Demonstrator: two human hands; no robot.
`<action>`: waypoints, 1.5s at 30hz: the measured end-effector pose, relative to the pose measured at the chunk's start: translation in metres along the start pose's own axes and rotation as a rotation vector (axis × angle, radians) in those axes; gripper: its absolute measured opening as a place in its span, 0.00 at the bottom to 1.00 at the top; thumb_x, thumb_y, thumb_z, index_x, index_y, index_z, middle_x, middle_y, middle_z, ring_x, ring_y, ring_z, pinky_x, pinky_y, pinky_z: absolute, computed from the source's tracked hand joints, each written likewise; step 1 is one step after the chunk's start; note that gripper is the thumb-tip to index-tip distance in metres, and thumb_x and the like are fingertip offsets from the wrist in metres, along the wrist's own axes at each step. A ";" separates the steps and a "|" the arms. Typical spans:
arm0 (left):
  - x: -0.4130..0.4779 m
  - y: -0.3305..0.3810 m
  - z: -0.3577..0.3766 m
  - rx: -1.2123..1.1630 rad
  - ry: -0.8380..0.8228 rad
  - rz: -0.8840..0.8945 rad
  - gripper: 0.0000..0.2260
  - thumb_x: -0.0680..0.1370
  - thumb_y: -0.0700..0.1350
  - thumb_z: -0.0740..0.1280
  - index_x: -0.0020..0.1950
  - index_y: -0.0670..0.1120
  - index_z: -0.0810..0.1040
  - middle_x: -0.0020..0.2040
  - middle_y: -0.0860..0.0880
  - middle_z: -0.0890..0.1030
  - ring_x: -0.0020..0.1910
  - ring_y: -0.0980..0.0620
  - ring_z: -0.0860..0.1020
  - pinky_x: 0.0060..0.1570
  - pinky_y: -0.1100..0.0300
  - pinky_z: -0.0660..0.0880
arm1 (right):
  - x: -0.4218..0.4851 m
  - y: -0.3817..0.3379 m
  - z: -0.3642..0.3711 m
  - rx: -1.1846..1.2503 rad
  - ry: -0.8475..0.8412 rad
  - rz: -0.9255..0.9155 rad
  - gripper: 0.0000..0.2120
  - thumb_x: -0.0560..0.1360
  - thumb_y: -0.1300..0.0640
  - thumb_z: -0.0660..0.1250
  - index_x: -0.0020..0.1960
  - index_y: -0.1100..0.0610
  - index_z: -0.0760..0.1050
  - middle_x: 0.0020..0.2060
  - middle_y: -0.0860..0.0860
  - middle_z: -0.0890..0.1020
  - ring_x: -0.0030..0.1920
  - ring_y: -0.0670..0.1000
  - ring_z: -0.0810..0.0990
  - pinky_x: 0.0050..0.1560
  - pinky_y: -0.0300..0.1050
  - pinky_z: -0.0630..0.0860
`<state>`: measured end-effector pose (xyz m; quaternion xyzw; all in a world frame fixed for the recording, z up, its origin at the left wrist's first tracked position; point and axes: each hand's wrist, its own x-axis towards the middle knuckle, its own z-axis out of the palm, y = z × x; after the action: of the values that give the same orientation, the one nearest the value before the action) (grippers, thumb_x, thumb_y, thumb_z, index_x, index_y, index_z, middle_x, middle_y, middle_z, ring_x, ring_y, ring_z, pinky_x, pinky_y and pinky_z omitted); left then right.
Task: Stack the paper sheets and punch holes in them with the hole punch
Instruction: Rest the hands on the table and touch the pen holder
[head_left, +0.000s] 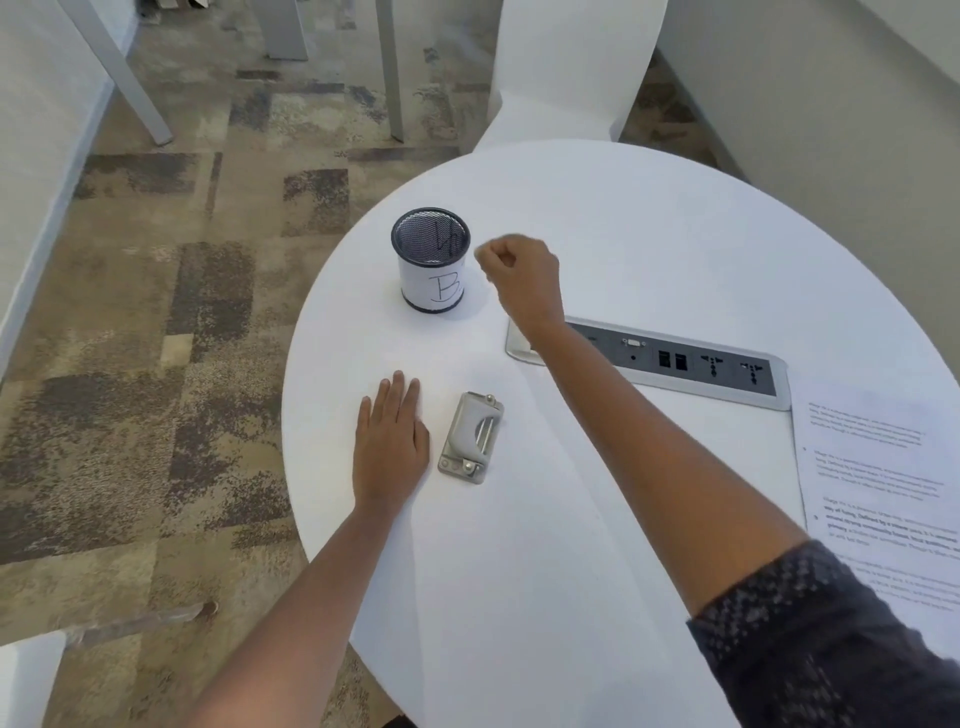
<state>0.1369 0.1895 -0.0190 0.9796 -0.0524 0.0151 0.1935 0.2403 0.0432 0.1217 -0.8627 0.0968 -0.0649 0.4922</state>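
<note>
Several paper sheets lie apparently unpunched at four o'clock; hole punch idle; left hand flat, right hand curled, seemingly empty.

Silver hole punch flat; printed sheets well apart.

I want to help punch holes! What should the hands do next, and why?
Probably the right hand should reach for the sheets: they lie far right, untouched, while the punch sits beside the flat left hand.
</note>
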 end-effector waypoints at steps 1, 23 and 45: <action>0.000 0.000 0.000 0.002 0.007 -0.001 0.21 0.75 0.38 0.56 0.69 0.40 0.67 0.71 0.39 0.67 0.71 0.41 0.66 0.70 0.43 0.61 | 0.008 -0.006 0.004 -0.006 0.005 -0.023 0.10 0.74 0.62 0.62 0.41 0.67 0.78 0.33 0.56 0.78 0.38 0.50 0.73 0.40 0.40 0.67; 0.001 0.000 0.001 -0.004 0.038 -0.003 0.21 0.74 0.38 0.55 0.67 0.38 0.69 0.69 0.38 0.70 0.68 0.39 0.68 0.68 0.42 0.64 | -0.002 0.043 -0.004 -0.093 -0.011 0.096 0.08 0.73 0.63 0.62 0.42 0.64 0.79 0.35 0.54 0.78 0.39 0.50 0.75 0.43 0.40 0.71; -0.053 0.017 0.011 -0.039 0.106 -0.107 0.20 0.75 0.35 0.55 0.67 0.34 0.68 0.69 0.35 0.69 0.69 0.37 0.68 0.68 0.42 0.62 | -0.192 0.176 -0.080 -0.301 -0.042 0.157 0.12 0.75 0.70 0.59 0.51 0.62 0.80 0.49 0.57 0.80 0.52 0.55 0.77 0.50 0.39 0.70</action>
<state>0.0824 0.1748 -0.0257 0.9748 0.0100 0.0557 0.2156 0.0188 -0.0666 0.0076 -0.9176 0.1625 0.0069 0.3627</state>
